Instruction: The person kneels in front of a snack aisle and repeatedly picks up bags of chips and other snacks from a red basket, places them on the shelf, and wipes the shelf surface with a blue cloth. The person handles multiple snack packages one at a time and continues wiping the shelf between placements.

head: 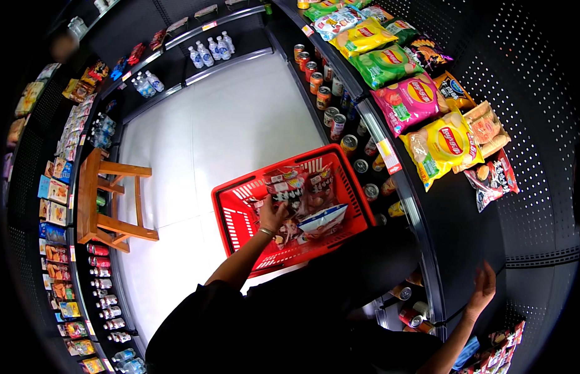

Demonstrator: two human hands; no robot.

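Note:
A red plastic shopping basket with dark-handled rims is in front of me, beside the right-hand shelf. Inside it, my left hand grips the edge of a dark red snack bag. Another dark red bag lies to its right, and a white-and-blue package leans below them. My right hand holds nothing, its fingers slightly apart over the black shelf top. Above that hand on the shelf lie a red-and-black snack bag and a yellow Lay's chip bag.
Several drink cans line the lower right shelf. A wooden stool stands by the left shelf, near packaged snacks. Water bottles sit on the far low shelf. A person is at the far left. More snack bags are at lower right.

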